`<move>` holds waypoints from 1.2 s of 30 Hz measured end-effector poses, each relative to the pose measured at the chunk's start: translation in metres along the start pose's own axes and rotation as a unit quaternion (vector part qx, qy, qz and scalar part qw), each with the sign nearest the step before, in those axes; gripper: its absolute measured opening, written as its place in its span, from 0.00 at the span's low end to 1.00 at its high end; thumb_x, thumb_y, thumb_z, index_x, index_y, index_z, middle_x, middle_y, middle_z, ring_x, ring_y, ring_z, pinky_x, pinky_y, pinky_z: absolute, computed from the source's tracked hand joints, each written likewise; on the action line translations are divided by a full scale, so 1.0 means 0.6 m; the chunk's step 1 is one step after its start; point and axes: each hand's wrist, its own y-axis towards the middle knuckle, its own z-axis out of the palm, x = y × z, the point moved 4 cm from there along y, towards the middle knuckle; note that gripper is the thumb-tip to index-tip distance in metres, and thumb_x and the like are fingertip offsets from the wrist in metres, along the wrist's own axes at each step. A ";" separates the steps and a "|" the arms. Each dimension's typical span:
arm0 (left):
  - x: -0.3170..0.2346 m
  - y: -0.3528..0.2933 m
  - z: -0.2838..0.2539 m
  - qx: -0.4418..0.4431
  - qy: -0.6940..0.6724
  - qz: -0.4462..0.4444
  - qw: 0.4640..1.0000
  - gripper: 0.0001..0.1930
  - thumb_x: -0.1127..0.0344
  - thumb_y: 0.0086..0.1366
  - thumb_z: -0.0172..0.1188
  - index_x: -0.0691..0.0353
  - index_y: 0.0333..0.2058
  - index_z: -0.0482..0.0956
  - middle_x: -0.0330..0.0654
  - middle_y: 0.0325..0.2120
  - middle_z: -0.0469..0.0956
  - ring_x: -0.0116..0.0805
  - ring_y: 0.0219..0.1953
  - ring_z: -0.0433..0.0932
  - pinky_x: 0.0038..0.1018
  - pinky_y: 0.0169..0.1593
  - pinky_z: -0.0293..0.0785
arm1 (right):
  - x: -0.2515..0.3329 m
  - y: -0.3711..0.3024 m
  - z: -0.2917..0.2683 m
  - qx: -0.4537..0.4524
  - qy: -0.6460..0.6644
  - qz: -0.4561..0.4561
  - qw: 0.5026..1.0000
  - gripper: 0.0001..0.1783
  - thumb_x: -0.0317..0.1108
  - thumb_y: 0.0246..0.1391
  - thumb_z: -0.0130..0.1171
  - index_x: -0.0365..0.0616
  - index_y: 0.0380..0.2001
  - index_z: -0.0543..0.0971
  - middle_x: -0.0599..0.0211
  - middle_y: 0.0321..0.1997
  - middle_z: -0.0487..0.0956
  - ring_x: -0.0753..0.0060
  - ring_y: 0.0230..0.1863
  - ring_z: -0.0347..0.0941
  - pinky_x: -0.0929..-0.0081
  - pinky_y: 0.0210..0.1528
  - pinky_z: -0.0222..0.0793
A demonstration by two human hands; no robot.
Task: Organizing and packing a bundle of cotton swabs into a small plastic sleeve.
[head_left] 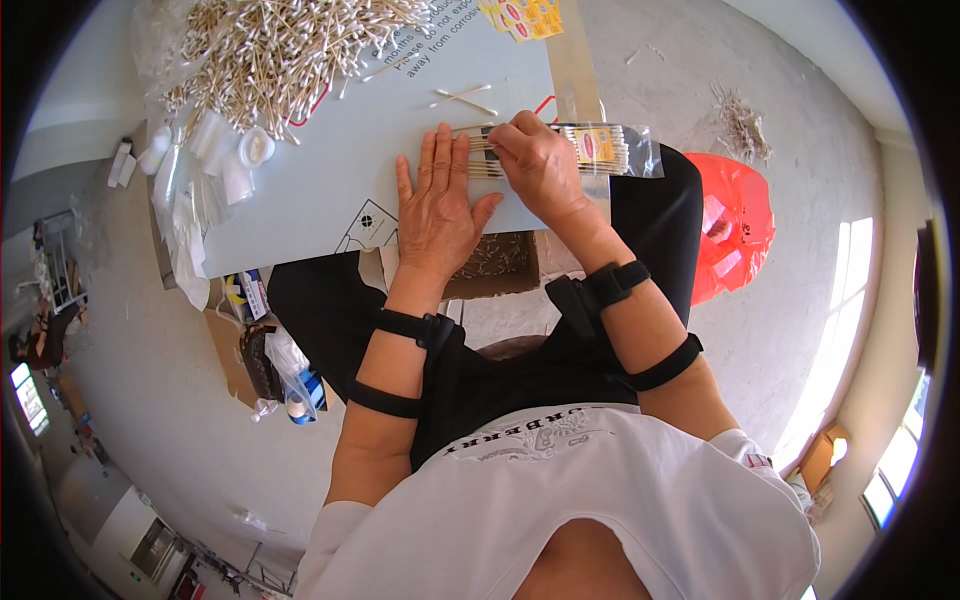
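Observation:
A pack of cotton swabs [618,150] in a clear plastic sleeve, with a yellow label card [594,144], lies across the right part of the grey board [330,190]. My right hand [540,168] is closed over the pack, fingers curled and pinching at its left part; the fingertips partly hide what they grip. Flat on the board at the pack's left end rests my left hand [437,215], fingers stretched out and thumb apart, its fingertips beside the swab ends. Just beyond both hands, two loose swabs [463,98] cross each other.
A large heap of loose swabs [280,60] covers the board's far left, near white rolls [255,148] and clear bags. Yellow cards [525,17] lie at the far edge. Below the board is a cardboard box [530,268]; a red plastic bag [740,230] sits right of my leg.

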 end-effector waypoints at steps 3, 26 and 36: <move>0.000 0.000 0.000 0.004 0.001 -0.001 1.000 0.41 0.42 0.65 0.53 0.61 0.69 0.53 0.48 0.71 0.48 0.44 0.73 0.46 0.51 0.71 0.37 | 0.003 0.000 -0.002 -0.008 0.015 -0.024 1.000 0.02 0.27 0.49 0.63 0.45 0.29 0.80 0.64 0.31 0.76 0.54 0.31 0.77 0.62 0.33 0.74; -0.004 0.000 -0.005 0.004 -0.020 -0.002 1.000 0.40 0.49 0.63 0.59 0.63 0.68 0.55 0.49 0.71 0.49 0.45 0.73 0.46 0.51 0.71 0.38 | -0.001 0.007 0.002 0.002 0.079 0.045 0.996 0.06 0.25 0.46 0.63 0.41 0.31 0.80 0.60 0.30 0.78 0.56 0.30 0.78 0.66 0.34 0.74; -0.009 -0.004 -0.003 0.008 -0.008 -0.014 1.000 0.41 0.50 0.64 0.58 0.63 0.68 0.53 0.48 0.71 0.48 0.45 0.73 0.45 0.49 0.72 0.37 | -0.008 0.020 -0.004 0.017 0.115 0.081 0.990 0.05 0.26 0.46 0.63 0.40 0.29 0.80 0.60 0.28 0.79 0.59 0.28 0.77 0.67 0.33 0.73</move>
